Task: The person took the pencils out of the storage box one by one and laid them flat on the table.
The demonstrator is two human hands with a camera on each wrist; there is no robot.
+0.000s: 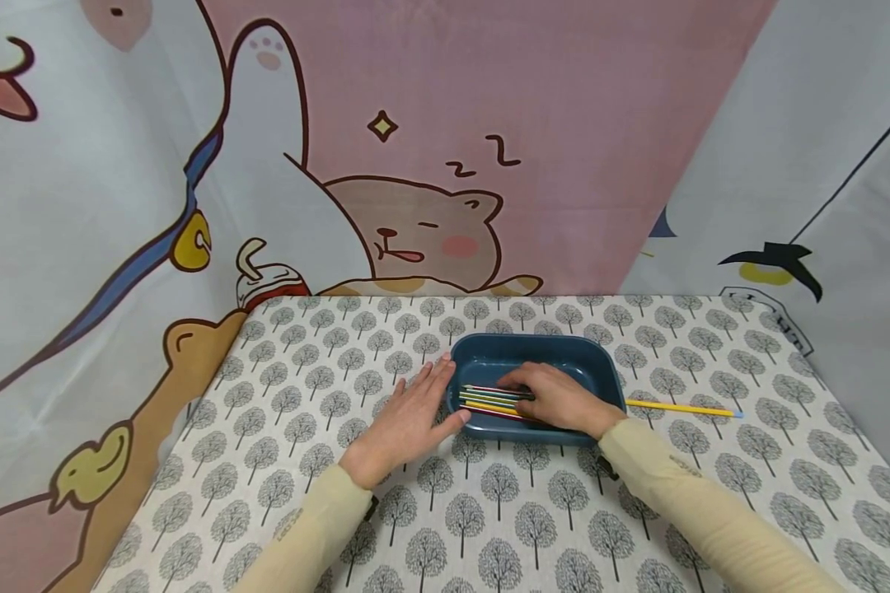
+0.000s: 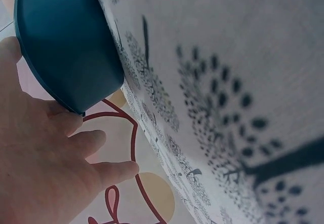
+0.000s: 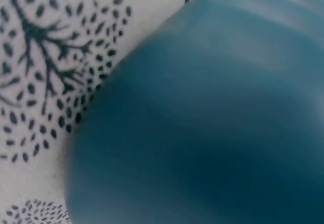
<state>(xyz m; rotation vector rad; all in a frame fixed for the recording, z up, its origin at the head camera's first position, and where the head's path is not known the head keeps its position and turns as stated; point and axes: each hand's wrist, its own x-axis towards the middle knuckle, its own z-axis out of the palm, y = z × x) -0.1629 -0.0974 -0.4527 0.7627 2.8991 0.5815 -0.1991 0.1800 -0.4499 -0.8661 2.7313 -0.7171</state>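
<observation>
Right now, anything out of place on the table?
One yellow pencil lies outside the tub, on the cloth to its right; the other visible pencils are inside. No spill visible.

Smooth, moulded-looking plastic on the blue tray (image 1: 530, 435), a soft gloss gliding along its walls! Inside, slim pencils (image 1: 485, 405) with the look of painted wood, coats smooth; outside, the yellow stick (image 1: 686, 408), sleek and even. Down below, the tablecloth (image 1: 386, 568), matt, fine fabric grain showing up close! Behind, the printed hanging (image 1: 578, 123): dull-surfaced cloth, lightly creased. Sleeves (image 1: 700, 502), too: soft, matt cloth!
</observation>
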